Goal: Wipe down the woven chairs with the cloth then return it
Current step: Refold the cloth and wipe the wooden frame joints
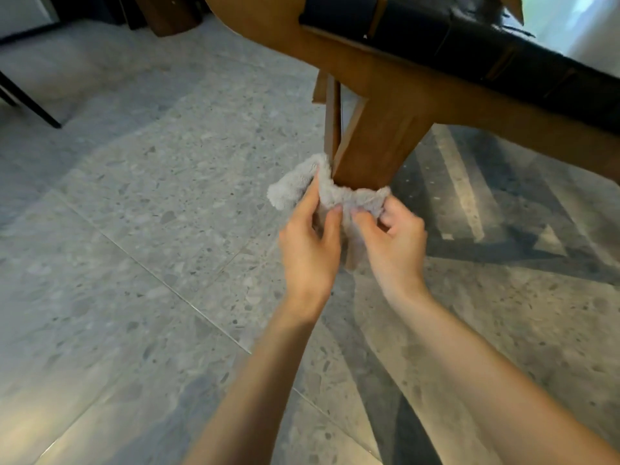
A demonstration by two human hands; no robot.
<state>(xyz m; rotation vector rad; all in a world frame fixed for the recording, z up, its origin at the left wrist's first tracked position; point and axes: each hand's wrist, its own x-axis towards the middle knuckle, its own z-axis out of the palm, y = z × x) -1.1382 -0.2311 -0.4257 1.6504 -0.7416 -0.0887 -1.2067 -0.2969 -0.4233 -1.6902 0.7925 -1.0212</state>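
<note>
The cloth (330, 194) was held wrapped round the foot of the chair leg (372, 152), low near the floor (134, 229). It was pinched by both the left hand (310, 243) and the right hand (394, 239), close together, seemingly so the leg could be rubbed all round.

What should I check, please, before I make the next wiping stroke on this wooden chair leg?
1. Left hand grips the cloth: ok, thumb and fingers pinch it.
2. Right hand grips the cloth: ok, fingers curled into it.
3. Cloth in contact with the chair leg: ok, it lies against the leg's near side.
4. Cloth spread flat for wiping: not ok, it is bunched between the hands.
5. Lower part of the leg in sight: not ok, mostly hidden behind cloth and hands.
6. Woven seat already wiped: cannot tell.
</note>
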